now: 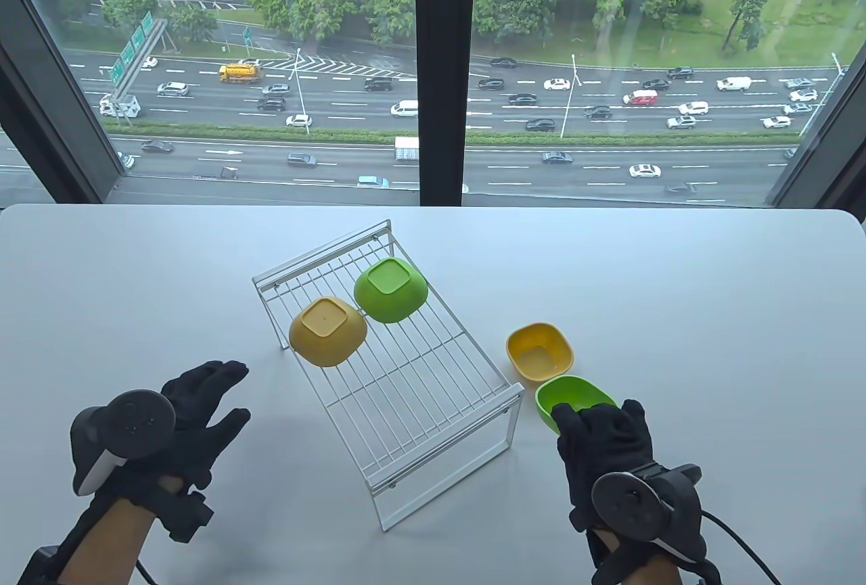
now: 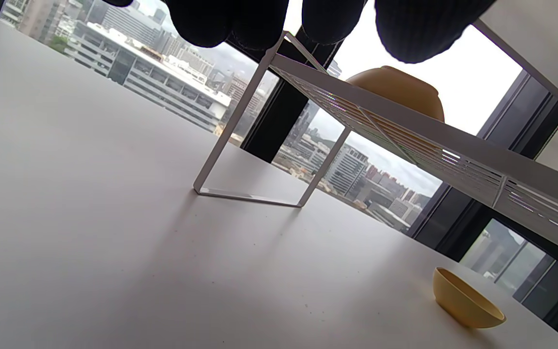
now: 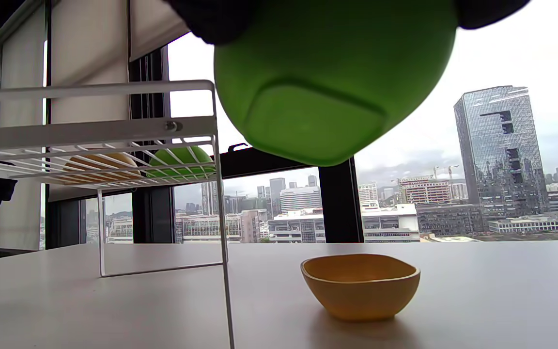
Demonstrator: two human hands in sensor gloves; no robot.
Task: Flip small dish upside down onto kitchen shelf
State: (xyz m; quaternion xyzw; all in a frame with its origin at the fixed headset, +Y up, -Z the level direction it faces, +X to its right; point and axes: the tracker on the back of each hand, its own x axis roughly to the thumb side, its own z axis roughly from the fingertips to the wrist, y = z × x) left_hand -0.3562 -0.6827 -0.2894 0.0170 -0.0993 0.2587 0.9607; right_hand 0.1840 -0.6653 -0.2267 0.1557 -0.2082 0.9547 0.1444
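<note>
Right hand reaching in from the bottom edge of the table view, right of the kitchen shelf, back of the hand up, fingers curling over the near rim and gripping the green dish. Green dish hanging clear above the table in the right wrist view, square underside showing, fingertips dark at its upper edges; mouth facing up in the table view, not yet turned over. Lying open-side up on the table just beyond it, nearly touching, the yellow dish. Left hand hovering left of the shelf, palm down, fingers spread and extended toward the shelf, holding nothing, tips near the shelf's left edge without touching. Sitting upside down on the far half of the wire deck, side by side and touching, an overturned yellow dish and an overturned green dish. Near half of the deck lying bare, bounded by a raised rail at each short end. Shelf standing diagonally on thin loop legs, with open space under the deck as seen in the left wrist view. Table reaching the window at its far edge, with wide open surface on both sides of the shelf.
</note>
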